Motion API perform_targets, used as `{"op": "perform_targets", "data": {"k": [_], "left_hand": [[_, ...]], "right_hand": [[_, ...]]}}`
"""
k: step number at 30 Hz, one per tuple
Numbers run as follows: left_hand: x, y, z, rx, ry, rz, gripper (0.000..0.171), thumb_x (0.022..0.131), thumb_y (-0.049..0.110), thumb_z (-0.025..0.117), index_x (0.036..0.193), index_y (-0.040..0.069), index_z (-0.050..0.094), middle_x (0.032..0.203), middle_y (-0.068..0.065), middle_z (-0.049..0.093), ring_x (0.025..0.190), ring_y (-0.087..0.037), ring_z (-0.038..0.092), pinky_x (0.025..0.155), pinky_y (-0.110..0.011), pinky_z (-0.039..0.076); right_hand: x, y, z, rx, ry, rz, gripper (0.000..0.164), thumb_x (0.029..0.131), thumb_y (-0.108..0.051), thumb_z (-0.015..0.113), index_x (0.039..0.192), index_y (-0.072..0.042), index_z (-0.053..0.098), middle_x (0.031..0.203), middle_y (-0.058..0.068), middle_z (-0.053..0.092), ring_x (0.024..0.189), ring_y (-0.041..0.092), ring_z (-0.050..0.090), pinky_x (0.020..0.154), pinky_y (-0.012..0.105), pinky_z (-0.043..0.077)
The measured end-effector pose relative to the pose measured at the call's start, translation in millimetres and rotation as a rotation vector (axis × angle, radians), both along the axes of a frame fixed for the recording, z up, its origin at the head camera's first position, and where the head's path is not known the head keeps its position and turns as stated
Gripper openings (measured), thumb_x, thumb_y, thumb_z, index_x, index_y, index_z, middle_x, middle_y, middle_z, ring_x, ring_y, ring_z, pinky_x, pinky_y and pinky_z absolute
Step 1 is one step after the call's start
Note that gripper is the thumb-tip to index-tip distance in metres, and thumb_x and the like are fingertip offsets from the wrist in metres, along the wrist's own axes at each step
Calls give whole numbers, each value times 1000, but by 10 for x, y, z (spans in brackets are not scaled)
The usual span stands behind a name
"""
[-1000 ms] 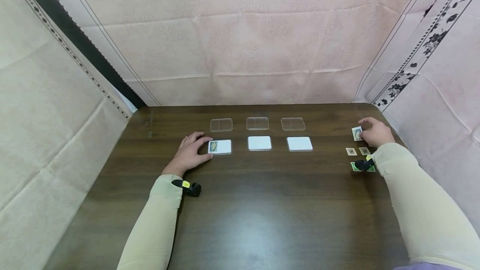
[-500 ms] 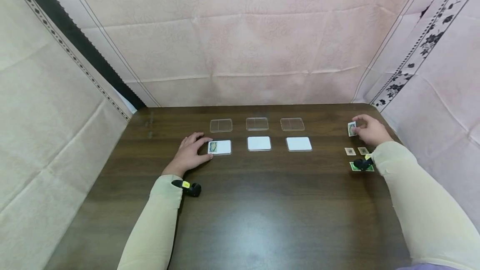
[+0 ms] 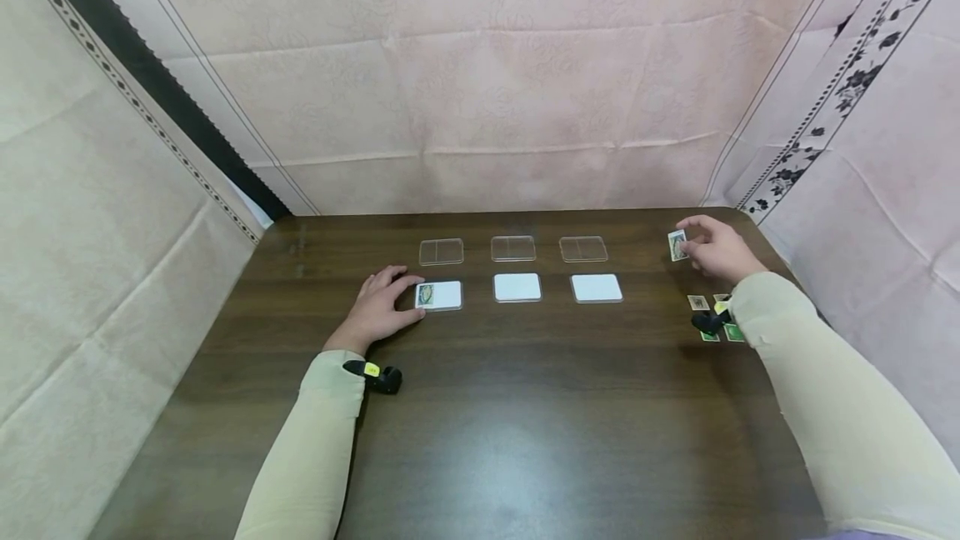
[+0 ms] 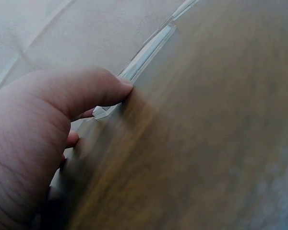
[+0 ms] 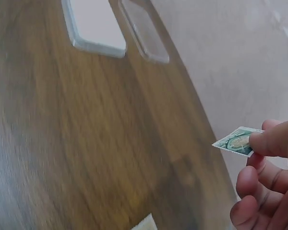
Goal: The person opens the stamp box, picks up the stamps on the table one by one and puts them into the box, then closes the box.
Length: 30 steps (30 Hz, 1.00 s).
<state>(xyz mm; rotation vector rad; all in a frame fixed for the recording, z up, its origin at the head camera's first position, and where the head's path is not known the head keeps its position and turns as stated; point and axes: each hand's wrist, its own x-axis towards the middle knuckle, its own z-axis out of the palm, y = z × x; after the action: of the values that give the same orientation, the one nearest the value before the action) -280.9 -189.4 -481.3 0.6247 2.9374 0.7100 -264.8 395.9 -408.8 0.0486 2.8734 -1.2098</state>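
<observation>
The right hand (image 3: 716, 250) pinches a small green picture card (image 3: 677, 245) between its thumb and first finger. The hand holds it up in the air, above the brown table (image 3: 480, 440). The card is to the right of the right see-through lid (image 3: 583, 249), and well apart from it. The other fingers are curled under.

The left hand (image 3: 378, 311) rests flat on the table. Its fingers are spread a little and lie relaxed. The thumb (image 4: 93, 88) touches the left edge of the left white tray (image 3: 439, 295). A small card with a yellow oval (image 3: 426, 294) lies in the left end of that tray.

Two more white trays lie to the right of the left tray: a middle white tray (image 3: 517, 287) and a right white tray (image 3: 596, 288). Behind each white tray lies a see-through lid.

More small cards (image 3: 699, 302) lie on the table near the right wrist, to the right of the right white tray. The arm hides some of them.
</observation>
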Motion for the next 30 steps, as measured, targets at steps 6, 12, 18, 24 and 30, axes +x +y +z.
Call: {"op": "perform_targets", "data": {"k": [6, 12, 18, 24, 30], "left_hand": [[-4, -7, -1, 0, 0, 0, 61, 92, 45, 69, 146, 22, 54, 160, -14, 32, 149, -35, 23, 122, -56, 7], [-12, -17, -19, -5, 6, 0, 61, 92, 45, 68, 146, 22, 53, 160, -14, 32, 149, -35, 23, 122, -57, 7], [-6, -15, -25, -4, 5, 0, 61, 92, 45, 68, 146, 22, 53, 160, -15, 32, 149, -35, 23, 121, -57, 7], [-2, -16, -27, 1, 5, 2, 62, 92, 45, 68, 147, 22, 52, 160, -14, 31, 149, -35, 23, 121, -57, 7], [-5, -18, -33, 2, 6, 1, 61, 92, 45, 68, 146, 22, 53, 160, -14, 31, 149, -35, 23, 122, -57, 7]], "right_hand": [[-21, -185, 69, -63, -17, 12, 42, 100, -9, 58, 140, -1, 45, 89, 21, 65, 61, 25, 60, 48, 32, 49], [-27, -395, 143, -55, -24, 17, 41, 101, -11, 57, 140, -2, 45, 88, 17, 64, 64, 24, 60, 51, 34, 51], [-20, -612, 174, -64, -55, 16, 42, 102, -12, 57, 141, -2, 45, 86, 16, 61, 65, 22, 57, 53, 33, 50], [-46, -821, 160, -97, -86, 40, 41, 101, -12, 57, 141, -4, 46, 97, 23, 61, 64, 19, 57, 53, 29, 49], [-96, -1036, 121, -98, -102, 83, 40, 102, -13, 58, 140, -7, 47, 100, 24, 63, 65, 22, 58, 54, 30, 50]]}}
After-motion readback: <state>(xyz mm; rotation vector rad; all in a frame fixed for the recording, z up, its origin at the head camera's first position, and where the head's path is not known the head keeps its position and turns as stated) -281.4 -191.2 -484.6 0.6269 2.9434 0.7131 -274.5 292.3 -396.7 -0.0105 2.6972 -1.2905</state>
